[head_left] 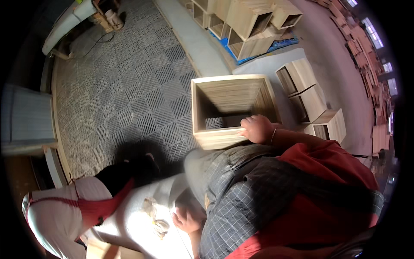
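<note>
My right hand is closed over the near rim of an open wooden box, thumb and fingers on the edge. The box is pale striped wood, and the patterned floor shows through its inside. Lower down, my left hand is by the edge of a brightly lit white work surface. Its fingers look curled in, and I cannot make out what they hold, if anything. A crumpled pale cloth or glove lies on that surface, left of this hand.
A co-worker in a white top and red apron bends over at lower left. Wooden boxes are stacked on blue sheeting at the back. More boxes stand at right. A pale wood piece lies near the co-worker. Wood pieces line the far right.
</note>
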`<state>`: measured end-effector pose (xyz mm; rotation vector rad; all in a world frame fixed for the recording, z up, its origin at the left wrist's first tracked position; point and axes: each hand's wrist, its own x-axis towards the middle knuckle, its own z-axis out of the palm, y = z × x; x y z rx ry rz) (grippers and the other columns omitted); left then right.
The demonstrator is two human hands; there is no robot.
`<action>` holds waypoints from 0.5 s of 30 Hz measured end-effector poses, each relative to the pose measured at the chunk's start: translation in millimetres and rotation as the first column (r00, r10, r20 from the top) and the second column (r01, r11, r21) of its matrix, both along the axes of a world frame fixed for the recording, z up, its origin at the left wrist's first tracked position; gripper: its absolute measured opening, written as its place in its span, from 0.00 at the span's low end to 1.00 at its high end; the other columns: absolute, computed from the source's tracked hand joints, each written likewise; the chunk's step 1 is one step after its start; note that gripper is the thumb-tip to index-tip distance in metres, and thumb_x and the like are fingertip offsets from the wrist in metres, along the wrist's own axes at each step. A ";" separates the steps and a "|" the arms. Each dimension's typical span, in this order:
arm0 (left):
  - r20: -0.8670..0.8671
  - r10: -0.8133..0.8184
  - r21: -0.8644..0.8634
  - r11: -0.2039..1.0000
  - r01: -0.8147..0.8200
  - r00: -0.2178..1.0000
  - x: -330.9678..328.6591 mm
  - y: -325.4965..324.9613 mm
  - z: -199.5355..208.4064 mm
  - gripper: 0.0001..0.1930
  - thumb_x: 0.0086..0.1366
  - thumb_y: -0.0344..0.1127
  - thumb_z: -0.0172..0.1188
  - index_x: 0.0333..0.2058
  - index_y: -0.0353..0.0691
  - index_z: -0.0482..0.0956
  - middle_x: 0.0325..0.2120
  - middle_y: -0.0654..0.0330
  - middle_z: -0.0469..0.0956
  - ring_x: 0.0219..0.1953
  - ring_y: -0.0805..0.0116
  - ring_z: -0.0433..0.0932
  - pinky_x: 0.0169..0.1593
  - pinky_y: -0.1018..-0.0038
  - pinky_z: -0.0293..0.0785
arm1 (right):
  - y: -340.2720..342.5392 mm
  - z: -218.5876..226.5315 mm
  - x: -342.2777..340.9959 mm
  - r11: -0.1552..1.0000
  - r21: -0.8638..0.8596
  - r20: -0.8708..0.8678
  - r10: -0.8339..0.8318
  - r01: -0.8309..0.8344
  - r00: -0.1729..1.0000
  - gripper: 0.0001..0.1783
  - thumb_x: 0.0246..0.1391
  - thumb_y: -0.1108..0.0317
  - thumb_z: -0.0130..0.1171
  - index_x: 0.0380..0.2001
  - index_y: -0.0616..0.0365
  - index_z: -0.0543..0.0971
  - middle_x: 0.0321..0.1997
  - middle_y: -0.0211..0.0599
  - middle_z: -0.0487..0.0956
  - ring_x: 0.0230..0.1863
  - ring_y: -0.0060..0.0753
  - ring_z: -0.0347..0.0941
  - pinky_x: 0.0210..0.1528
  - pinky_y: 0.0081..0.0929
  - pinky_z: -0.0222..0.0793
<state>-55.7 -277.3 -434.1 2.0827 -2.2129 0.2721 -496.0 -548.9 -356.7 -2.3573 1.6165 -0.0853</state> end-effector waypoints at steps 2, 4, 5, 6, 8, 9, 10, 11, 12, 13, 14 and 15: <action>0.047 -0.041 -0.045 0.998 0.043 0.998 6.6 2.8 -11.2 0.19 0.60 0.53 0.57 0.45 0.52 0.81 0.60 0.50 0.71 0.60 0.38 0.66 0.58 0.46 0.64 | -6.1 -0.8 -1.8 0.997 0.044 -0.011 -0.070 0.070 0.998 0.17 0.55 0.51 0.61 0.28 0.54 0.74 0.29 0.39 0.78 0.34 0.44 0.77 0.38 0.42 0.72; 0.060 -0.068 -0.040 0.997 0.070 0.996 19.1 2.0 -16.4 0.19 0.61 0.52 0.56 0.46 0.52 0.80 0.59 0.51 0.72 0.59 0.40 0.66 0.58 0.48 0.65 | -17.5 -5.7 2.3 0.987 0.074 0.011 -0.142 0.141 0.990 0.18 0.56 0.51 0.60 0.29 0.55 0.74 0.30 0.42 0.79 0.34 0.48 0.77 0.38 0.44 0.72; 0.050 -0.069 -0.021 0.997 0.070 0.996 23.1 2.0 -17.1 0.18 0.62 0.51 0.56 0.47 0.51 0.80 0.59 0.51 0.72 0.59 0.41 0.67 0.58 0.48 0.65 | -25.0 -6.8 4.2 0.984 0.084 0.021 -0.161 0.159 0.987 0.18 0.56 0.51 0.60 0.29 0.55 0.75 0.30 0.43 0.79 0.34 0.49 0.77 0.38 0.45 0.71; 0.029 -0.074 0.000 0.997 0.074 0.997 28.2 -0.2 -19.6 0.18 0.63 0.51 0.55 0.48 0.51 0.79 0.59 0.51 0.72 0.59 0.42 0.67 0.58 0.49 0.65 | -33.9 -5.9 5.0 0.978 0.095 0.016 -0.188 0.186 0.982 0.19 0.56 0.50 0.61 0.29 0.56 0.75 0.30 0.44 0.80 0.34 0.51 0.77 0.37 0.46 0.71; 0.015 -0.077 0.034 0.996 0.077 0.997 31.2 -9.6 -23.6 0.18 0.64 0.50 0.55 0.49 0.51 0.79 0.58 0.51 0.72 0.58 0.43 0.68 0.57 0.50 0.66 | -61.8 -8.9 13.6 0.961 0.145 0.015 -0.241 0.236 0.970 0.19 0.56 0.51 0.61 0.28 0.57 0.75 0.30 0.46 0.80 0.34 0.53 0.78 0.37 0.48 0.71; -0.003 -0.082 0.054 0.995 0.082 0.997 31.9 -20.5 -25.9 0.18 0.64 0.49 0.55 0.49 0.50 0.78 0.58 0.51 0.72 0.57 0.44 0.68 0.57 0.51 0.66 | -78.1 -7.5 18.1 0.946 0.192 0.006 -0.268 0.262 0.963 0.19 0.56 0.51 0.61 0.27 0.57 0.75 0.30 0.47 0.81 0.34 0.54 0.78 0.37 0.49 0.72; -0.037 -0.085 0.070 0.994 0.087 0.996 24.7 -32.4 -34.0 0.18 0.65 0.49 0.54 0.50 0.50 0.78 0.58 0.52 0.72 0.57 0.45 0.69 0.57 0.51 0.66 | -97.6 -0.6 15.5 0.930 0.225 -0.040 -0.290 0.291 0.956 0.18 0.56 0.52 0.61 0.27 0.57 0.75 0.31 0.48 0.81 0.34 0.54 0.78 0.37 0.49 0.72; -0.053 -0.089 0.096 0.991 0.094 0.995 26.7 -40.5 -32.9 0.18 0.66 0.48 0.54 0.50 0.50 0.78 0.57 0.52 0.72 0.57 0.46 0.69 0.57 0.52 0.66 | -106.7 0.7 25.9 0.930 0.182 0.084 -0.337 0.318 0.938 0.17 0.55 0.53 0.60 0.25 0.56 0.76 0.30 0.50 0.81 0.35 0.56 0.79 0.38 0.50 0.73; -0.070 -0.104 0.116 0.987 0.112 0.992 29.3 -53.8 -33.7 0.18 0.66 0.48 0.54 0.51 0.50 0.77 0.57 0.52 0.72 0.56 0.47 0.69 0.57 0.52 0.67 | -122.0 -7.1 32.5 0.923 0.197 0.048 -0.346 0.331 0.937 0.17 0.53 0.53 0.64 0.24 0.55 0.75 0.28 0.47 0.80 0.33 0.57 0.78 0.35 0.50 0.72; -0.091 -0.106 0.142 0.983 0.118 0.990 34.1 -65.7 -32.7 0.18 0.67 0.47 0.54 0.51 0.49 0.77 0.57 0.52 0.73 0.56 0.48 0.70 0.56 0.53 0.67 | -136.2 -11.7 30.1 0.916 0.219 0.011 -0.347 0.336 0.938 0.17 0.50 0.53 0.67 0.24 0.53 0.74 0.26 0.45 0.79 0.32 0.57 0.77 0.33 0.50 0.71; -0.123 -0.107 0.175 0.976 0.127 0.987 40.3 -83.1 -31.8 0.18 0.68 0.47 0.53 0.52 0.49 0.77 0.56 0.52 0.73 0.55 0.49 0.70 0.56 0.54 0.67 | -147.4 -5.6 26.5 0.913 0.183 -0.017 -0.368 0.365 0.930 0.17 0.50 0.53 0.67 0.24 0.53 0.74 0.26 0.45 0.79 0.31 0.57 0.77 0.33 0.50 0.71; -0.163 -0.107 0.225 0.964 0.142 0.981 50.1 -102.2 -29.6 0.18 0.68 0.46 0.53 0.52 0.49 0.76 0.56 0.53 0.73 0.55 0.50 0.71 0.56 0.54 0.67 | -162.6 -3.0 33.2 0.905 0.157 -0.011 -0.398 0.395 0.917 0.17 0.50 0.53 0.67 0.24 0.53 0.74 0.25 0.45 0.78 0.31 0.56 0.77 0.32 0.50 0.71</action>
